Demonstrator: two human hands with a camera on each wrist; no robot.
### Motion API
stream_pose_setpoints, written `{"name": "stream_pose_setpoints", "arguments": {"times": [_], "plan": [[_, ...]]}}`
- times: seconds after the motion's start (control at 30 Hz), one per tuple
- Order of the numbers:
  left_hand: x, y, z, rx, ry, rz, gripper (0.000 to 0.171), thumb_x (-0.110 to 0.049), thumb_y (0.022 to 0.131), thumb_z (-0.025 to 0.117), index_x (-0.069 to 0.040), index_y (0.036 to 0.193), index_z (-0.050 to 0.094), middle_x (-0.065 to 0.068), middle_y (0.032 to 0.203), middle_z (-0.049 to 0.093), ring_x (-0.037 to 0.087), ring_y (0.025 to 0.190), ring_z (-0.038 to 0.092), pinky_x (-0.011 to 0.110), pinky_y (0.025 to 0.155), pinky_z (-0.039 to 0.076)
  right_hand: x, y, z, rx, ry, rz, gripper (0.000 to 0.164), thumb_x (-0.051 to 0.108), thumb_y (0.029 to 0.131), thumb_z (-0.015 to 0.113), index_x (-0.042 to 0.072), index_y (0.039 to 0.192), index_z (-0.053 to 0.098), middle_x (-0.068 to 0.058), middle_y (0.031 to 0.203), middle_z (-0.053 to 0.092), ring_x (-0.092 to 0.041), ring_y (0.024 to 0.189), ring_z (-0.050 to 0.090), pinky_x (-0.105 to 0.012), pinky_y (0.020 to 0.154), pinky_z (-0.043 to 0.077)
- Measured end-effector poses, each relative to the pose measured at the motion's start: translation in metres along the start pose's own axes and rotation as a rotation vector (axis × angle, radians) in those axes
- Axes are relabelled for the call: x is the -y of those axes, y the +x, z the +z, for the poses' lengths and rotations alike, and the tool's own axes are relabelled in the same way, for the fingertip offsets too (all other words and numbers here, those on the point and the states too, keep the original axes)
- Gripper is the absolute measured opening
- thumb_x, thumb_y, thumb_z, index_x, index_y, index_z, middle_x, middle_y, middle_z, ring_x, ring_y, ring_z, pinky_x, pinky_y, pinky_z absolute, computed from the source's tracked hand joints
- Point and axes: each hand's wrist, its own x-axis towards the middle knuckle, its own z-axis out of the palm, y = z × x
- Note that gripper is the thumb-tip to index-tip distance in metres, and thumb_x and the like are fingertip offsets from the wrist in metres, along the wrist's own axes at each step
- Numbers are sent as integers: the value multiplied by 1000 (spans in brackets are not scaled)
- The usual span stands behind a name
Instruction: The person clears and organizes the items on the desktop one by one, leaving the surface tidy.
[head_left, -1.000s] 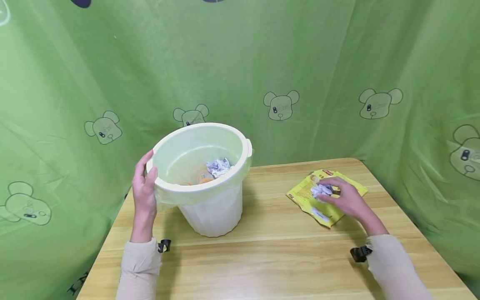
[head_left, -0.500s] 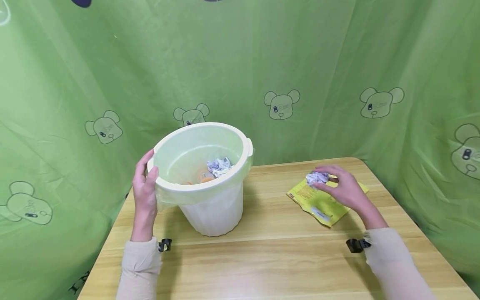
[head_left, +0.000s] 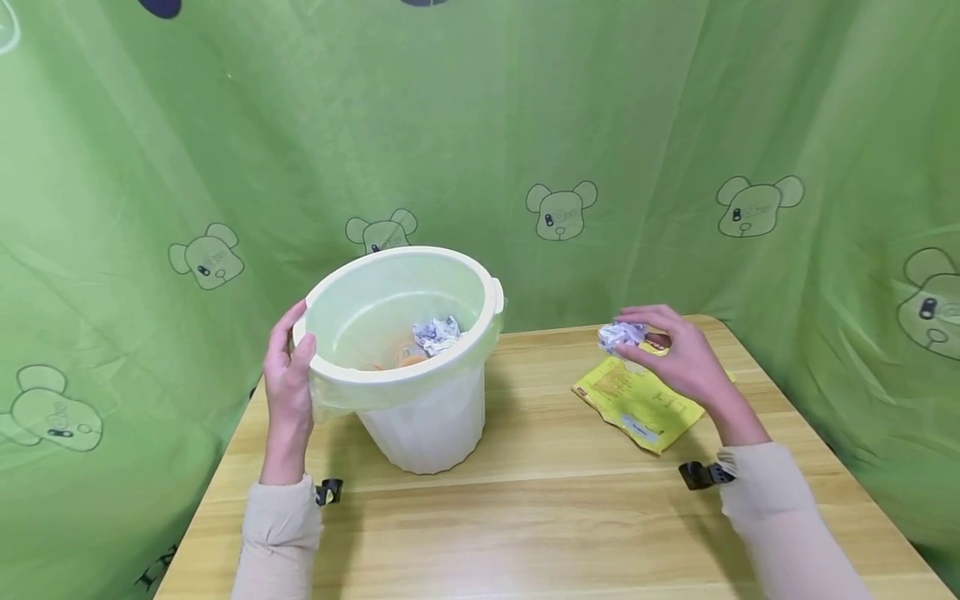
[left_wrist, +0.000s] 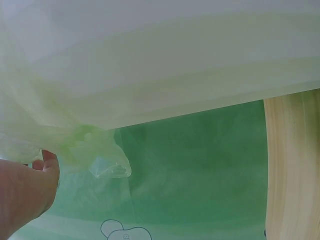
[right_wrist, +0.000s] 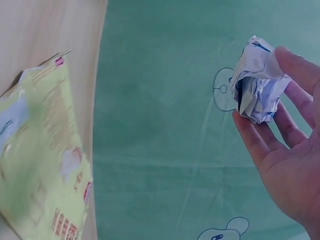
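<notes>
A white trash bin (head_left: 427, 425) with a thin pale-green liner bag (head_left: 480, 354) over its rim leans on the table at the left. My left hand (head_left: 290, 375) grips the bin's left rim, thumb on the near inner side; the left wrist view shows the hand (left_wrist: 30, 192) beside the bunched liner (left_wrist: 90, 145). Inside lie a crumpled paper ball (head_left: 437, 335) and something orange (head_left: 411, 361), partly hidden. My right hand (head_left: 686, 358) pinches another crumpled paper ball (head_left: 621, 335) between thumb and fingers, raised above a yellow snack bag (head_left: 637, 408). The right wrist view shows that paper ball (right_wrist: 260, 82) clearly.
The wooden table (head_left: 510, 533) carries the bin and the yellow bag. Behind and at both sides hangs a green curtain (head_left: 465, 125) printed with bear heads. The table's back edge lies close behind the yellow bag.
My right hand has lifted the paper ball off the yellow bag, moving up and slightly left, which uncovers more of the bag. The left hand and the bin have stayed in place.
</notes>
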Motion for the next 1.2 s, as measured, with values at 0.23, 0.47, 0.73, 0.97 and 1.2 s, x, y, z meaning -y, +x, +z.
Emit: {"name": "stream_pose_setpoints", "arguments": {"times": [0.23, 0.47, 0.73, 0.97, 1.2], "plan": [[-1, 0, 0, 2, -7, 5, 51, -25, 96, 61, -19, 147, 56, 7, 147, 54, 36, 120, 57, 26, 89, 64, 16, 9, 1, -11, 47, 38, 48, 26, 93, 78, 10, 137, 66, -5, 147, 55, -26, 133, 54, -43, 114, 47], [0, -1, 0, 2, -11, -3, 51, -25, 97, 61, -19, 147, 56, 7, 148, 54, 35, 120, 58, 26, 90, 63, 36, 19, 4, -31, 85, -17, 48, 23, 91, 81, 9, 135, 67, -6, 147, 56, -26, 134, 54, -42, 115, 48], [0, -1, 0, 4, -12, -6, 51, -25, 97, 62, -19, 148, 56, 6, 147, 54, 35, 120, 58, 26, 90, 63, 58, 33, 10, -26, 142, -55, 46, 19, 90, 81, 9, 133, 68, -4, 146, 57, -24, 134, 54, -46, 117, 48], [0, -1, 0, -2, -10, -12, 52, -26, 97, 62, -20, 147, 56, 7, 147, 54, 34, 122, 57, 26, 91, 63, 76, 45, 18, -32, 143, -126, 43, 18, 90, 81, 9, 131, 70, -4, 144, 59, -24, 132, 55, -44, 116, 49], [1, -1, 0, -4, -20, -1, 51, -25, 97, 61, -18, 147, 56, 10, 145, 55, 35, 120, 58, 26, 90, 63, 102, 59, 28, -34, 193, -202, 42, 14, 88, 83, 8, 128, 71, -7, 142, 60, -25, 130, 57, -39, 115, 51]]}}
